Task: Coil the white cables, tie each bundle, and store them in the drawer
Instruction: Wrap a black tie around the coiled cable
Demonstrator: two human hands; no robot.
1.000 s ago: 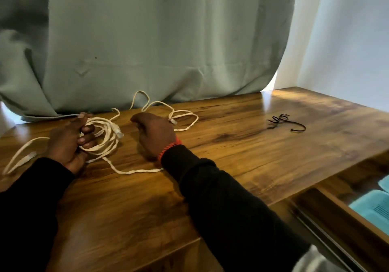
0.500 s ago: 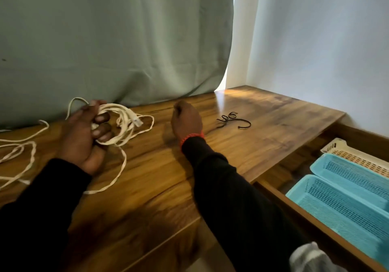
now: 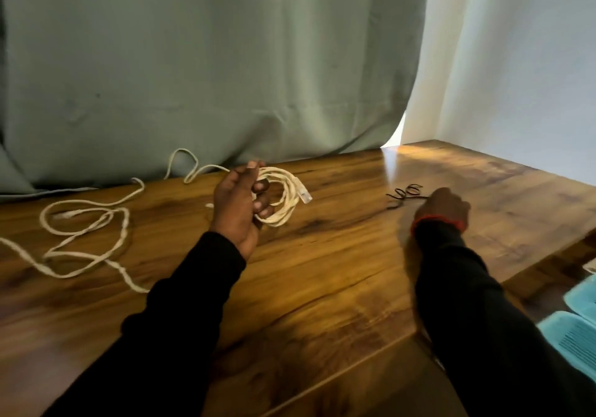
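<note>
White cables first: a loose cable (image 3: 84,242) sprawled limp on the worktop (image 3: 322,271); my left hand (image 3: 240,205) gripped the light, springy coil (image 3: 283,197) across its loops. My right hand (image 3: 442,205), curled, reached the thin black tie (image 3: 403,194); grip unclear.

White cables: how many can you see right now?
2. One coiled cable is held in the left hand; one loose cable lies spread on the table at the left. More may lie out of view.
</note>
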